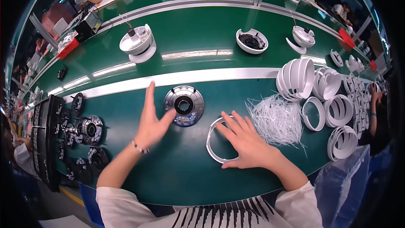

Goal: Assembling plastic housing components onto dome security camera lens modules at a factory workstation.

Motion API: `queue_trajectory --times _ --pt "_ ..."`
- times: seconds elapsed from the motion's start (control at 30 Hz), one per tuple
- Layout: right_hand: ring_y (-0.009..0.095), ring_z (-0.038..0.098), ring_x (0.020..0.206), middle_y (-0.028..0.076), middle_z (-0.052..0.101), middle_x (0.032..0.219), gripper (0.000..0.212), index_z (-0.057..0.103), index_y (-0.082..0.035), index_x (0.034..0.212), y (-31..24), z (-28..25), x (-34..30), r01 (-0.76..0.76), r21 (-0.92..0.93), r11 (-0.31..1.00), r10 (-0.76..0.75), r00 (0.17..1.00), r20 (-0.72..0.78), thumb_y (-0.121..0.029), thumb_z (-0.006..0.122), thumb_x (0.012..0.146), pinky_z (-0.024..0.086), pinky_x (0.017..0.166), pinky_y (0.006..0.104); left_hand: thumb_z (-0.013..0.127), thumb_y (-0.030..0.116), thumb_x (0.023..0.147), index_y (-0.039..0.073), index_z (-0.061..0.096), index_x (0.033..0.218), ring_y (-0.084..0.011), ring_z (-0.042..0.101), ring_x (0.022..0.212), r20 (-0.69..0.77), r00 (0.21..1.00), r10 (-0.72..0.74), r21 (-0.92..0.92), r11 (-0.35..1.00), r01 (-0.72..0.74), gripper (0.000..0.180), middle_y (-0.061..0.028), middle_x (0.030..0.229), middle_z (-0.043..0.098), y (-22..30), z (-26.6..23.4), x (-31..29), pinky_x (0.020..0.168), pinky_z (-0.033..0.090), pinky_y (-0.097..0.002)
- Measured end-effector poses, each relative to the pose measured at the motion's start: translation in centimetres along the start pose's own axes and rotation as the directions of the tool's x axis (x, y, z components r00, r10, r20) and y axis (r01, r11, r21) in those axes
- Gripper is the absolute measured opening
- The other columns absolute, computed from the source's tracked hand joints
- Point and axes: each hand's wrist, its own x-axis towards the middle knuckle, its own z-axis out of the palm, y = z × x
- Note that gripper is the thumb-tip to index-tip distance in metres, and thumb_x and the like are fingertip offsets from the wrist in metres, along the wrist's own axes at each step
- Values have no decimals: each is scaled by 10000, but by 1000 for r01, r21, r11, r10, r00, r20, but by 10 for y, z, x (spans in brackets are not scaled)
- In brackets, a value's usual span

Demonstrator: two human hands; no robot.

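Note:
A round grey and black disc assembly (171,97) with a blue circuit board and a dark central hub lies on the green bench top. My left hand (151,122) is beside it, fingers stretched upward and thumb apart, with the thumb tip at the disc's left edge; whether they touch I cannot tell. Over the right part of a thin white plastic ring (208,142) spreads my right hand (247,142). Its fingers are apart across the ring's far rim and its thumb is by the near rim. The palm hides the ring's right side.
A pile of thin white strips (275,120) lies right of my right hand. Stacked white rings (337,109) stand beyond it. At left, more disc assemblies (91,129) sit beside a black rack (45,139). White housings (137,44) rest on the belt (198,27) behind a pale rail.

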Motion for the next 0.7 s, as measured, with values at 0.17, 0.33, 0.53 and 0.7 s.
queue_trajectory --times 0.17,0.33,0.53,0.7 --pt "438 174 1218 221 167 1333 1017 223 -46 1294 9 -6 -3 -18 19 1000 18 1000 -11 -352 780 500 220 955 548 613 151 705 -16 341 1232 -313 454 1077 110 993 49 222 972 -73 616 -192 1148 481 -28 6 39 918 349 -351" --pt "424 196 1213 236 191 1316 1024 208 -23 1293 16 -10 -8 -16 132 991 14 1000 15 -311 778 492 234 983 472 625 78 689 6 461 1130 -246 583 823 46 993 112 314 942 -121 477 -142 904 595 -19 18 44 735 456 -317" --pt "306 259 1223 229 190 1321 1094 50 28 1304 33 13 18 166 817 552 386 818 -427 -266 788 552 275 975 393 544 -71 730 10 386 967 -163 520 947 -106 994 -19 -683 728 -58 296 -139 1114 458 -13 58 29 823 433 -274" --pt "294 329 1166 250 242 1266 1074 35 60 1287 13 20 48 216 816 536 463 733 -498 -256 777 578 306 946 358 495 -128 733 40 304 1015 -186 417 1100 -30 991 133 -748 655 -110 380 -137 1258 306 5 89 7 887 396 -297"
